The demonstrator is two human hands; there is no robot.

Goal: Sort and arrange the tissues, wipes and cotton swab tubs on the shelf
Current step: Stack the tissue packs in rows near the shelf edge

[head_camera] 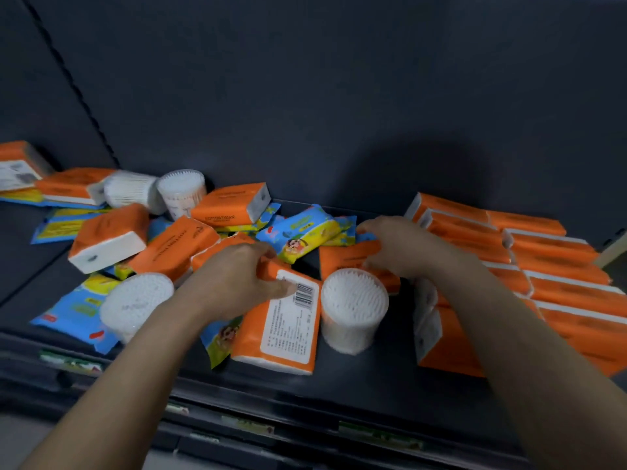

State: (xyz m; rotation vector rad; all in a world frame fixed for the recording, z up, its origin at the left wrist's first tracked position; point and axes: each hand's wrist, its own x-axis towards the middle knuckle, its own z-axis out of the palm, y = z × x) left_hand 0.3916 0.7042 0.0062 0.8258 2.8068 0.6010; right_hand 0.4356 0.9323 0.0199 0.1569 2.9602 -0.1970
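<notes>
Orange tissue packs, blue-and-yellow wipes packs and round white cotton swab tubs lie mixed on a dark shelf. My left hand grips the top end of an orange tissue pack that lies label side up with a barcode. My right hand curls over another orange tissue pack behind a cotton swab tub. A wipes pack lies between the two hands. To the right, orange tissue packs lie in neat rows.
A second swab tub lies on a blue wipes pack at front left. Two more tubs sit at the back left among loose orange packs. The dark back wall rises behind. Price labels line the shelf's front edge.
</notes>
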